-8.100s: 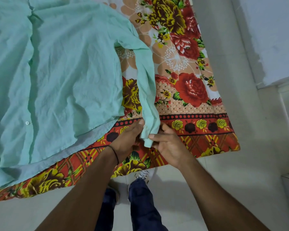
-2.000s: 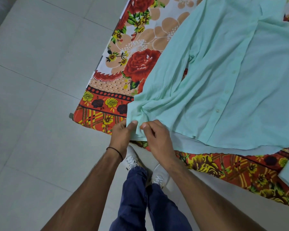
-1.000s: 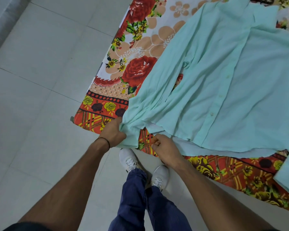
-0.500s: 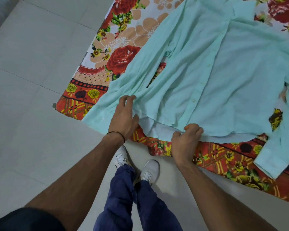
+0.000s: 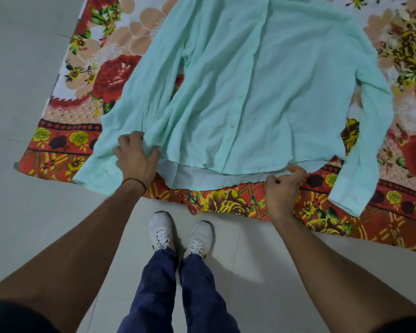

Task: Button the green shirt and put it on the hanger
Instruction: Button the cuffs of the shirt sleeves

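The mint green shirt (image 5: 269, 87) lies flat, front up, on a floral bedsheet (image 5: 101, 75), its button placket running down the middle and both sleeves spread to the sides. My left hand (image 5: 136, 157) grips bunched fabric at the shirt's lower left hem, next to the left sleeve cuff. My right hand (image 5: 283, 186) pinches the bottom hem at the lower right. The collar end is cut off at the top of the frame. No hanger is in view.
The bedsheet's near edge (image 5: 226, 203) hangs in front of my white shoes (image 5: 180, 234) on the pale tiled floor (image 5: 22, 80). The right sleeve cuff (image 5: 348, 200) lies close to that edge.
My hands left the left sleeve cuff and moved to the bottom hem. The right hand slid further right along the hem, and the shirt body now lies flatter and more spread out.
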